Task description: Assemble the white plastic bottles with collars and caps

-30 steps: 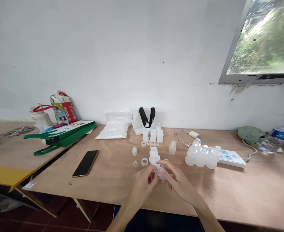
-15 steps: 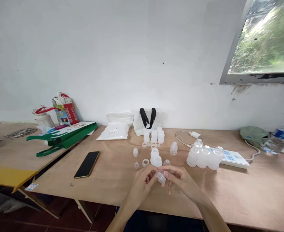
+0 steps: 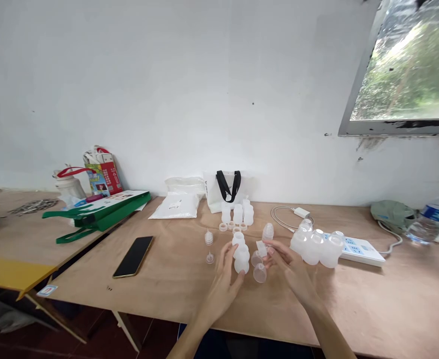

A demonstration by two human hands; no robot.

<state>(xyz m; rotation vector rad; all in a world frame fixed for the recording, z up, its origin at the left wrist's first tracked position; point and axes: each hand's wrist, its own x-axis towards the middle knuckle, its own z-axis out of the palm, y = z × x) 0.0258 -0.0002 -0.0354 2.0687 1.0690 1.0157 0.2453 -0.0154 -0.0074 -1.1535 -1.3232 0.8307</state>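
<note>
In the head view, the left hand [image 3: 222,284] curves round a row of milky, coverless bottles [image 3: 240,254], fingers and thumb against its sides; the right hand [image 3: 288,267] pinches a small translucent fitting [image 3: 261,248] just beside it. The bottle cluster [image 3: 317,247] at right already wears clear domes — the held row has none, nor do the rear bottles [image 3: 237,214]. Loose collar rings [image 3: 222,227] and a spouted nipple [image 3: 210,258] remain unfitted. Clear dome covers [image 3: 259,272] crowd the right fingers; a power strip [image 3: 365,250] and smartphone [image 3: 133,257] lie farther out.
</note>
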